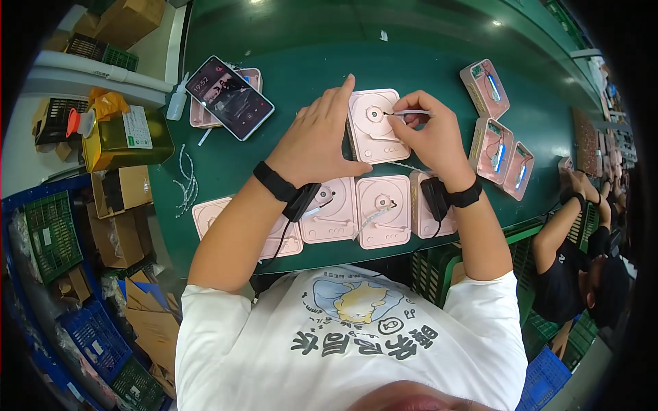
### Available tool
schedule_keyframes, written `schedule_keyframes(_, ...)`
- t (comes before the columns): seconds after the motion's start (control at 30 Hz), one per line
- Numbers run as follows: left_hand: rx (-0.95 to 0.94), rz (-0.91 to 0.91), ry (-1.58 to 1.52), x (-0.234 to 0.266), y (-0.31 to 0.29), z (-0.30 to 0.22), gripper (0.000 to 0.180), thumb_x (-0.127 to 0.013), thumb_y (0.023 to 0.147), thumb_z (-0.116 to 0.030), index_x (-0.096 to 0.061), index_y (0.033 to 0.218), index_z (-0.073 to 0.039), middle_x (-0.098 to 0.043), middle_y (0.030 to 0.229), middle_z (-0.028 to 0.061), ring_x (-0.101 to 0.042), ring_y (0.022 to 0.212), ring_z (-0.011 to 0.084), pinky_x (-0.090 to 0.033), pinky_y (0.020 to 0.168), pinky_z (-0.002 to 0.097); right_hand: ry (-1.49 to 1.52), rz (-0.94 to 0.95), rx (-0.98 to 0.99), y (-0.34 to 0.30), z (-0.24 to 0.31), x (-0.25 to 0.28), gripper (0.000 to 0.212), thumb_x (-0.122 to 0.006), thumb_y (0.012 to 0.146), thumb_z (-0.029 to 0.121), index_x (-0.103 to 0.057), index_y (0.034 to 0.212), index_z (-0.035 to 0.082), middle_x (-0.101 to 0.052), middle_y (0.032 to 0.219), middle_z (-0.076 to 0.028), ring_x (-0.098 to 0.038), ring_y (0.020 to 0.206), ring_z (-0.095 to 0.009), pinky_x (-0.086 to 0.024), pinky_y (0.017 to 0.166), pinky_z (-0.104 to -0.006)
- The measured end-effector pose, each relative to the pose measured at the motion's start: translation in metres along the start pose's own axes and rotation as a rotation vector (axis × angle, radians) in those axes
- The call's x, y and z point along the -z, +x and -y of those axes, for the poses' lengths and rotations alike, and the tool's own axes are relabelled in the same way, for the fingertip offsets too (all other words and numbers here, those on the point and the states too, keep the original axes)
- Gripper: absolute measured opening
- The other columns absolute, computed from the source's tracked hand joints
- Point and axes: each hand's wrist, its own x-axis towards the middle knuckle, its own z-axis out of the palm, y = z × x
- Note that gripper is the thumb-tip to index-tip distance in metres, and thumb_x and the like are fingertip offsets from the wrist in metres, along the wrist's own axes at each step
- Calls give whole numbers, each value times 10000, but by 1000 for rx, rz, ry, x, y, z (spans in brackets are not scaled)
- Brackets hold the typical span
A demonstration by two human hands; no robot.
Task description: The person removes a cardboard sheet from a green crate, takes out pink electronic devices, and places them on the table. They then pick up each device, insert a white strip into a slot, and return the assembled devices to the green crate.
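Head view: at one o'clock from centre sits a pink case [370,137]; along its nine-o'clock side the left hand [317,140] rests with fingers spread straight. The right hand [433,133] pinches a pale, slender stick [412,111] near the case's disc. More pink cases [384,231] line up at six o'clock from it.

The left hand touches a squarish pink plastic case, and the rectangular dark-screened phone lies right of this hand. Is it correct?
Not quite: the head view shows the phone lying left of the left hand, which does touch a squarish pink plastic case.
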Motion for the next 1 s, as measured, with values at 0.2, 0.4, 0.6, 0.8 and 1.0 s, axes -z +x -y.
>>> schedule_keyframes(0.2, -11, -9, 23, -2, 1, 2, 1434, -1045, 701, -414, -216, 1771, 60, -489, 1640, 284, -504, 1546, 456, -432, 1267, 551, 48, 4, -34, 0, -3, -6, 156, -846, 980, 38, -733, 1085, 12, -696, 928, 33, -567, 814, -46, -495, 730, -231)
schedule_keyframes(0.4, -18, -4, 19, -2, 1, 4, 1428, -1041, 705, -421, -221, 1772, 55, -486, 1646, 279, -506, 1546, 455, -438, 1261, 556, 15, -8, 22, 5, -2, -9, 178, -855, 979, 46, -745, 1116, 12, -734, 971, 20, -595, 833, -41, -514, 750, -219)
schedule_keyframes(0.6, -21, -20, 41, -2, 0, 5, 1406, -1034, 713, -434, -241, 1766, 55, -487, 1651, 273, -513, 1538, 453, -451, 1243, 571, -12, 16, 14, 6, 6, 6, 200, -861, 978, 56, -763, 1146, 13, -784, 1035, -2, -662, 869, -55, -552, 781, -226)
schedule_keyframes(0.8, -32, -25, 29, -3, 0, 4, 1376, -1030, 715, -450, -280, 1756, 47, -488, 1654, 260, -518, 1534, 448, -458, 1236, 573, 34, -14, -36, 4, -5, -2, 209, -865, 973, 55, -772, 1155, 13, -782, 1026, -3, -651, 847, -56, -547, 773, -231)
schedule_keyframes(1.0, -25, 0, 67, -1, 2, 5, 1340, -1024, 720, -467, -322, 1752, 21, -478, 1659, 243, -516, 1541, 439, -459, 1240, 570, -41, 62, -19, 5, 0, 2, 177, -853, 975, 40, -778, 1134, 23, -724, 942, 26, -574, 794, -43, -506, 724, -234)
